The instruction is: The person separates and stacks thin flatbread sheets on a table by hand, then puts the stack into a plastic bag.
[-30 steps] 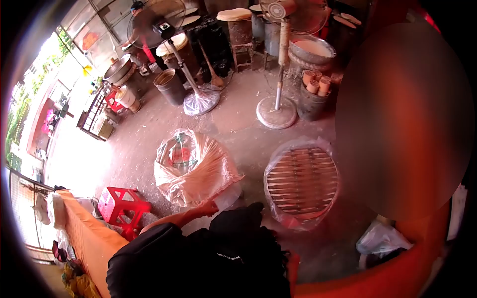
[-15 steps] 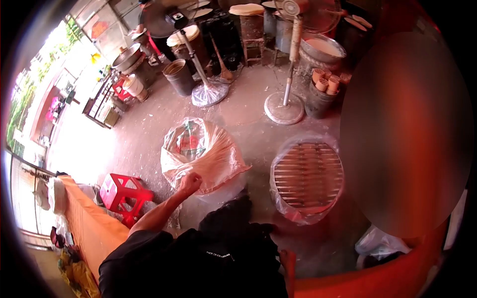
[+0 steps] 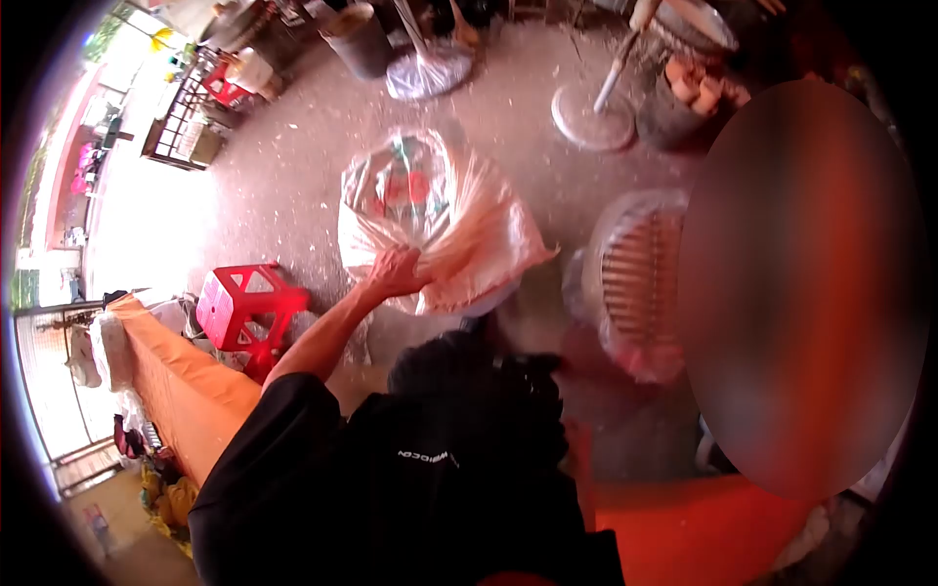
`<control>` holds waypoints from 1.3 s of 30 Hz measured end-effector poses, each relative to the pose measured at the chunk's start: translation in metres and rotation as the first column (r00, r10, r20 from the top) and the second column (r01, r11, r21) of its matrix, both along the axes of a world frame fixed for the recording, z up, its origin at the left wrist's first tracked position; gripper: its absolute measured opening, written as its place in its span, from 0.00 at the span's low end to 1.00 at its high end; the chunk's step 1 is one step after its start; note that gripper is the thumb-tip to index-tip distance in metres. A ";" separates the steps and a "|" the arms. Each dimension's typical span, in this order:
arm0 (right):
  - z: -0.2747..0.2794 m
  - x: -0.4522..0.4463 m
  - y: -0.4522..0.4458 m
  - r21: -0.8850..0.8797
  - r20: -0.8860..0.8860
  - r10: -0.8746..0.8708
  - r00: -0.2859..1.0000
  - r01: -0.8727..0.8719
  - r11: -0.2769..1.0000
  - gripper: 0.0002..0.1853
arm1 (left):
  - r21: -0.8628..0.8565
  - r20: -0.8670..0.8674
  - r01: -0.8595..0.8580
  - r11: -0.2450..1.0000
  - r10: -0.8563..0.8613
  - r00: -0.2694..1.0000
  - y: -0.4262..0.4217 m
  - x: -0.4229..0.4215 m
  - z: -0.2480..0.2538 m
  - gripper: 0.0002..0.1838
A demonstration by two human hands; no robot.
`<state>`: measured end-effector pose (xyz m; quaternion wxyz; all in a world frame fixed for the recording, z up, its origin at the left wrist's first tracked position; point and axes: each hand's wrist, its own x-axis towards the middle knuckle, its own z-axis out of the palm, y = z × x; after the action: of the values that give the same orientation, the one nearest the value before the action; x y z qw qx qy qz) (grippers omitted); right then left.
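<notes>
My left hand [image 3: 396, 269] reaches forward to the near side of a pale, wrinkled plastic sack [image 3: 489, 230]. Its fingers are closed on the sack's gathered edge, where folds fan out from the grip. Red and green print shows through the sack's round, clear-looking upper part. My right hand cannot be made out; it is hidden beyond my dark clothing or out of sight. To the right of the sack stands a round slatted rack [image 3: 640, 278] wrapped in clear plastic, partly covered by a blurred patch.
A red plastic stool [image 3: 230, 308] stands left of the sack, beside an orange sheet [image 3: 176, 376]. Farther off are a grey bucket [image 3: 360, 44], a plastic-wrapped stand base [image 3: 428, 73], a round stand base [image 3: 593, 115] and a tub holding orange-brown cylinders [image 3: 694, 88].
The view has tilted down and turned, so the sack appears higher and the rack farther right. My left hand has come onto the sack's edge. My right hand has dropped out of sight.
</notes>
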<state>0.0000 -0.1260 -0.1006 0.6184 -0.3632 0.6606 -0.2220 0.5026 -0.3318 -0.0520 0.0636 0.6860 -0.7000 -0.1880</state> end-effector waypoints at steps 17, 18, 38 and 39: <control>-0.024 -0.049 0.024 -0.011 -0.399 0.049 0.916 -0.059 0.998 0.13 | 0.178 -0.017 -0.142 0.974 0.147 0.989 -0.021 0.010 0.000 0.17; -0.024 -0.060 0.019 -0.071 -0.475 0.064 0.878 -0.111 0.991 0.14 | 0.124 0.048 -0.112 0.986 0.107 0.993 -0.018 0.003 0.001 0.17; -0.073 -0.275 0.062 -0.172 -0.608 0.071 0.791 -0.219 0.960 0.17 | 0.760 -0.332 0.000 0.650 0.388 0.860 0.092 -0.217 -0.006 0.16; -0.081 -0.281 0.073 -0.169 -0.614 0.066 0.786 -0.214 0.962 0.17 | 0.761 -0.339 0.011 0.649 0.382 0.860 0.083 -0.225 -0.003 0.16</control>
<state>-0.2809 -0.0529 -0.1814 0.3444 -0.5321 0.7636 -0.1229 0.2776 -0.2487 -0.0550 -0.0326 0.6546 -0.4482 -0.6079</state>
